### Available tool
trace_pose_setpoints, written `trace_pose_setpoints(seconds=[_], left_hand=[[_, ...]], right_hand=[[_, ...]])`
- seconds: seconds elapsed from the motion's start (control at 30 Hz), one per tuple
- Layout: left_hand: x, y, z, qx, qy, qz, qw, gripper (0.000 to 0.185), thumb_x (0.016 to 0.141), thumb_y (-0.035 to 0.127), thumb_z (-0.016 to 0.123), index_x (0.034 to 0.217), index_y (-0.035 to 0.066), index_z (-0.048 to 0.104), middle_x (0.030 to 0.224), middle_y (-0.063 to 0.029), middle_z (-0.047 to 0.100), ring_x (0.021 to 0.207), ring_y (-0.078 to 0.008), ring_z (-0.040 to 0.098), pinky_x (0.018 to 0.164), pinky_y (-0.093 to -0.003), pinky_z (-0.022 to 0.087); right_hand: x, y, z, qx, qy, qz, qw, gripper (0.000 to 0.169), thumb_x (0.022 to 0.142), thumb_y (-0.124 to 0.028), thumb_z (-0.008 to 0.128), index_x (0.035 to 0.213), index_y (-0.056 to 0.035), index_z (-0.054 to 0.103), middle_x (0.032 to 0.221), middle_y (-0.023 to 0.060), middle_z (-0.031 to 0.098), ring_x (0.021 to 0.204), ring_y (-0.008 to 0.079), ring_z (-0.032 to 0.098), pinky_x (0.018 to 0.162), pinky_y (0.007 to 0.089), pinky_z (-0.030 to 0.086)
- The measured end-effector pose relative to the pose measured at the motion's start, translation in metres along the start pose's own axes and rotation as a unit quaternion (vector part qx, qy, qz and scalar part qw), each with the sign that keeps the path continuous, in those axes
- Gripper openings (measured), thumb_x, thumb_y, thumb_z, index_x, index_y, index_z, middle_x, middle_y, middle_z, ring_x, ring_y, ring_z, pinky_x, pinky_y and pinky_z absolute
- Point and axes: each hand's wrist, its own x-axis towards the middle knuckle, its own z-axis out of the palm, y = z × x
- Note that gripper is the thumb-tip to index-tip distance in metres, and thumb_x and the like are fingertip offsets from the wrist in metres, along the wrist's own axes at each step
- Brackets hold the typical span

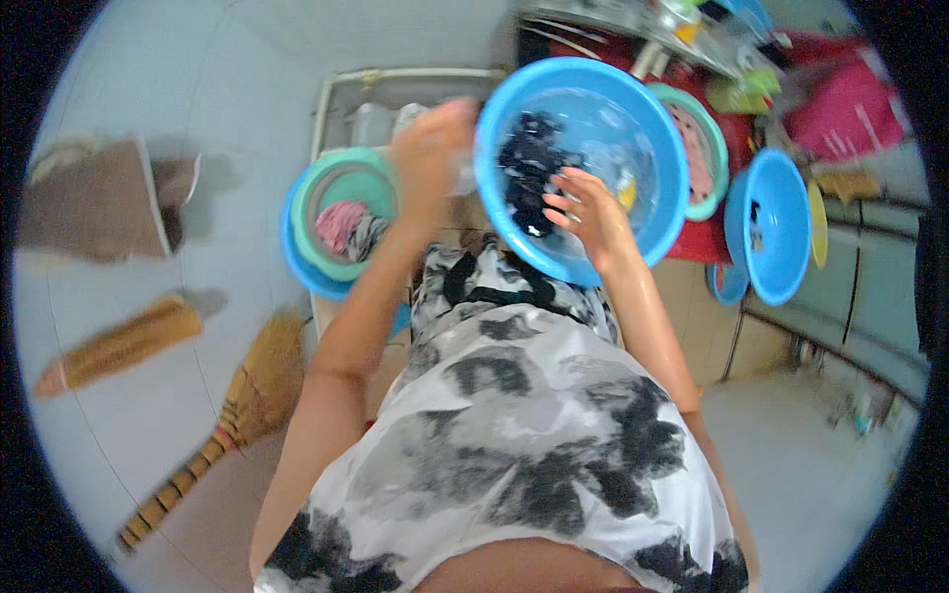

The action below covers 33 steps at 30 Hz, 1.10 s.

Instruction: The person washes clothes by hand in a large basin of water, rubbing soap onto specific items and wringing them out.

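Note:
A large blue plastic basin [671,148] holds water, with dark wet cloth [530,170] in its left part and a small yellow thing [627,194] towards the right. Over the near part of this basin is my right hand [586,211], wet, its fingers spread beside the dark cloth and nothing held. My left hand [437,137] is raised just outside the basin's left rim, blurred by motion; whether its fingers hold anything does not show. Left of that forearm, a green basin [302,215] inside a blue one contains pink cloth [341,224] and grey patterned cloth [365,236].
A second green basin [718,148] with pink contents stands right of the large basin, on a red surface [697,241]. Another blue basin [789,222] is tilted further right. Straw brooms [259,378] hang or lean at lower left. Pale bottles [371,124] stand behind my left hand.

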Motion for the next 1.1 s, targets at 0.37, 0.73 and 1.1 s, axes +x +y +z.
trace_pose_setpoints(seconds=[0.37,0.73,1.1], left_hand=[[-0.072,-0.048,-0.054,0.119,0.061,-0.100,0.986,0.015,0.092,0.013,0.054,0.094,0.000,0.062,0.098,-0.0081,0.064,0.093,-0.0176,0.058,0.085,-0.0305,0.043],[-0.050,0.042,0.095,0.022,-0.021,-0.089,0.996,0.015,0.091,0.012,0.054,0.096,0.002,0.064,0.095,-0.0073,0.065,0.089,-0.0162,0.060,0.082,-0.0290,0.045],[-0.120,-0.015,0.208,0.311,-0.232,-0.002,0.922,0.061,0.082,0.020,0.060,0.136,0.007,0.036,0.110,-0.0213,0.060,0.102,-0.0380,0.059,0.085,-0.0440,0.049]], right_hand=[[0.026,-0.019,-0.106,0.004,0.134,-0.014,0.991,0.035,0.086,-0.016,0.055,0.118,-0.0019,0.051,0.111,0.0106,0.055,0.089,0.0219,0.059,0.078,0.0343,0.051],[0.047,-0.035,-0.143,-0.043,0.117,-0.037,0.992,0.027,0.085,-0.015,0.058,0.109,-0.0036,0.055,0.095,0.0050,0.058,0.082,0.0149,0.058,0.073,0.0273,0.048],[0.043,-0.030,-0.172,-0.080,0.022,-0.081,0.993,0.025,0.086,-0.011,0.056,0.108,0.0002,0.058,0.099,0.0073,0.061,0.087,0.0143,0.059,0.078,0.0258,0.047]])
